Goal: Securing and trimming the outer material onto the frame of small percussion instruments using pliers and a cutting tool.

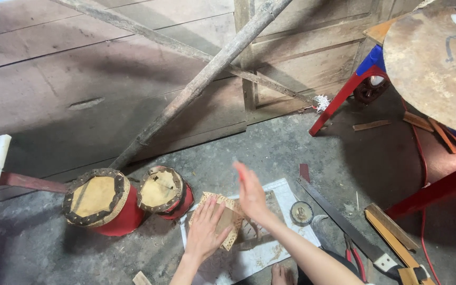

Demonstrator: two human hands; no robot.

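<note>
At lower centre, a tan studded hide piece [227, 220] is pressed flat on white paper [270, 253] by the open left hand [207, 229], while the right hand [252, 196] is raised open, nothing grasped; two red drums [127, 211] stand left.

We see two small red drums with tan hide heads on the grey concrete floor [291, 148]: the larger drum [100, 201] on the left and the smaller drum [163, 191] just beside it. A long weathered wooden pole [207, 79] leans across the plank wall [80, 68]. To the right stands a red and blue metal frame [344, 97] bearing a worn round wooden top [434, 63]. A long dark saw blade [339, 219] lies near a small round tin [302, 212], with wooden strips [391, 232] beside it.
</note>
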